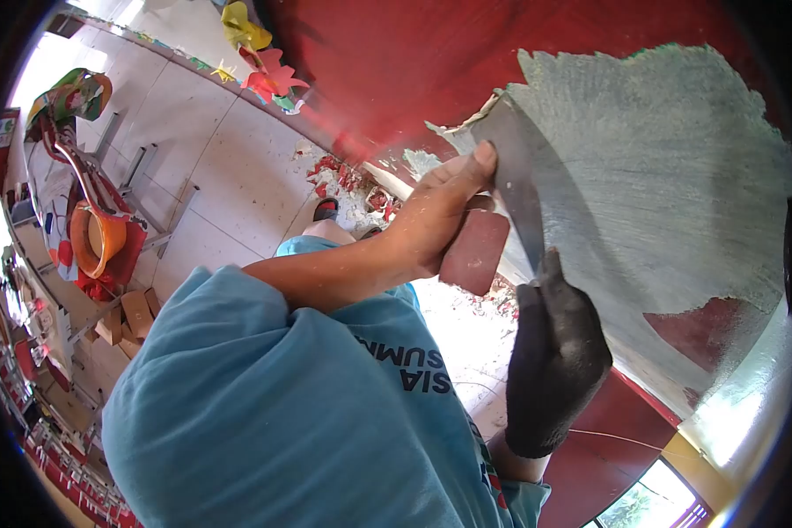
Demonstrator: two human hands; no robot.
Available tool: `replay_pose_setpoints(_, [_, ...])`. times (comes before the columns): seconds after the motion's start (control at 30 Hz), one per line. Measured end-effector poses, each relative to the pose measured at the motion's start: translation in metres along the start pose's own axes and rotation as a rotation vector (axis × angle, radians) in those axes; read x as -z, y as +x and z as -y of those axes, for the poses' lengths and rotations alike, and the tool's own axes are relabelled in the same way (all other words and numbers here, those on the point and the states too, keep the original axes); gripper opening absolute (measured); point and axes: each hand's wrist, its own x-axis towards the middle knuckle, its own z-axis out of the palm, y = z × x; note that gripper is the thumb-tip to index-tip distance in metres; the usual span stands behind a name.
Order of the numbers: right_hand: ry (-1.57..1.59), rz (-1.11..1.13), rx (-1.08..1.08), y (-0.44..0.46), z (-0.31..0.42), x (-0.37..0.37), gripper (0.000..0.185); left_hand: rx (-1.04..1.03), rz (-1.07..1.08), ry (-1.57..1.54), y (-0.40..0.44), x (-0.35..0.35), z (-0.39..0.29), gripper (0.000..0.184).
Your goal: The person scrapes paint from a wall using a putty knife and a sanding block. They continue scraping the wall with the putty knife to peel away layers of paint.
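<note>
My right hand [556, 361], in a black glove, grips a scraper [517, 176] with a wide metal blade; its handle is hidden in the glove. The blade's far edge lies by a lifted flap of paint at the border of a bare grey patch [651, 167] on the red wall [396, 62]. My bare left hand [444, 207] is closed round a dark red, flat rectangular piece [475, 253], its exact kind unclear. The left thumb rests at the blade's side; the other fingers are mostly hidden.
Red and white paint chips [348, 180] litter the tiled floor [238, 167] along the wall's base. An orange hard-hat-like object [106, 238] sits among items at the left, near cardboard boxes [134, 317]. Red and yellow paper-like decorations [268, 75] stand at the top.
</note>
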Motion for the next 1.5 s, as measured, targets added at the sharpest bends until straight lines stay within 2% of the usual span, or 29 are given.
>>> replay_pose_setpoints(0.03, [0.018, 0.014, 0.045, 0.002, -0.001, -0.002, 0.034, 0.013, -0.019, -0.082, -0.001, -0.004, -0.005, 0.040])
replay_pose_setpoints(0.1, [0.031, 0.029, 0.019, -0.002, 0.003, 0.003, 0.037, 0.021, -0.031, -0.047, -0.003, -0.001, 0.002, 0.041])
replay_pose_setpoints(0.17, [-0.050, 0.066, 0.001, -0.005, 0.006, 0.014, 0.037, 0.090, 0.081, -0.050, 0.002, 0.008, 0.013, 0.052])
replay_pose_setpoints(0.2, [-0.003, 0.059, -0.043, -0.008, 0.007, 0.019, 0.037, 0.112, 0.047, 0.089, -0.004, 0.003, 0.009, 0.053])
replay_pose_setpoints(0.3, [-0.084, 0.129, -0.065, 0.010, 0.015, 0.018, 0.036, 0.123, 0.017, -0.053, -0.004, 0.001, 0.001, 0.052])
replay_pose_setpoints(0.37, [-0.104, 0.096, -0.004, 0.010, 0.010, 0.017, 0.035, 0.089, 0.066, -0.098, -0.006, -0.005, -0.006, 0.049])
replay_pose_setpoints(0.43, [-0.190, 0.087, 0.066, 0.005, 0.008, 0.014, 0.035, 0.138, 0.097, -0.078, -0.010, -0.004, -0.007, 0.048])
replay_pose_setpoints(0.5, [-0.162, 0.066, 0.022, -0.003, 0.011, 0.022, 0.035, 0.147, 0.106, 0.021, -0.004, -0.001, 0.005, 0.049])
replay_pose_setpoints(0.57, [-0.135, 0.062, -0.015, 0.000, 0.016, 0.023, 0.035, 0.145, 0.166, -0.070, -0.005, -0.003, 0.003, 0.048])
replay_pose_setpoints(0.67, [-0.096, 0.062, 0.011, 0.009, 0.022, 0.018, 0.036, 0.110, 0.061, -0.063, -0.004, 0.003, -0.003, 0.049])
replay_pose_setpoints(0.77, [-0.141, 0.071, 0.058, 0.002, 0.011, 0.012, 0.038, 0.124, 0.103, -0.098, -0.006, 0.001, -0.005, 0.048])
replay_pose_setpoints(0.8, [-0.135, 0.105, -0.079, 0.002, 0.023, 0.021, 0.039, 0.150, 0.077, -0.043, -0.005, 0.002, 0.001, 0.049])
replay_pose_setpoints(0.83, [-0.145, 0.068, -0.007, -0.004, 0.015, 0.024, 0.040, 0.173, 0.082, 0.062, -0.003, 0.004, 0.003, 0.047])
replay_pose_setpoints(0.9, [-0.142, 0.057, -0.017, 0.002, 0.016, 0.023, 0.041, 0.149, 0.179, -0.083, -0.001, 0.004, 0.006, 0.046])
replay_pose_setpoints(0.97, [-0.155, 0.080, 0.001, 0.006, 0.019, 0.020, 0.041, 0.118, 0.079, -0.039, -0.001, 0.008, -0.002, 0.047])
replay_pose_setpoints(1.03, [-0.162, 0.101, 0.018, 0.006, 0.018, 0.016, 0.041, 0.085, 0.128, -0.091, -0.002, 0.005, -0.001, 0.047])
replay_pose_setpoints(1.1, [-0.084, 0.082, -0.010, 0.001, 0.015, 0.010, 0.040, 0.087, 0.028, -0.026, -0.003, 0.000, -0.006, 0.043])
replay_pose_setpoints(1.17, [-0.063, 0.058, -0.062, -0.002, 0.020, 0.021, 0.035, 0.082, 0.120, 0.029, 0.000, 0.006, 0.005, 0.043])
replay_pose_setpoints(1.23, [-0.049, 0.050, -0.111, 0.001, 0.024, 0.023, 0.031, 0.099, 0.072, -0.021, -0.004, -0.006, -0.003, 0.043])
replay_pose_setpoints(1.3, [-0.127, 0.057, -0.026, 0.007, 0.027, 0.017, 0.037, 0.034, 0.037, -0.017, -0.002, 0.003, -0.006, 0.043])
replay_pose_setpoints(1.43, [-0.052, 0.055, -0.010, 0.001, 0.018, 0.009, 0.036, 0.011, 0.045, -0.014, -0.001, 0.002, -0.007, 0.043])
replay_pose_setpoints(1.47, [-0.054, 0.029, -0.045, -0.003, 0.017, 0.008, 0.035, 0.059, 0.023, 0.008, -0.002, 0.006, -0.003, 0.042])
replay_pose_setpoints(1.5, [-0.050, 0.031, -0.034, -0.003, 0.018, 0.008, 0.035, 0.014, 0.133, 0.017, 0.002, 0.006, -0.002, 0.042])
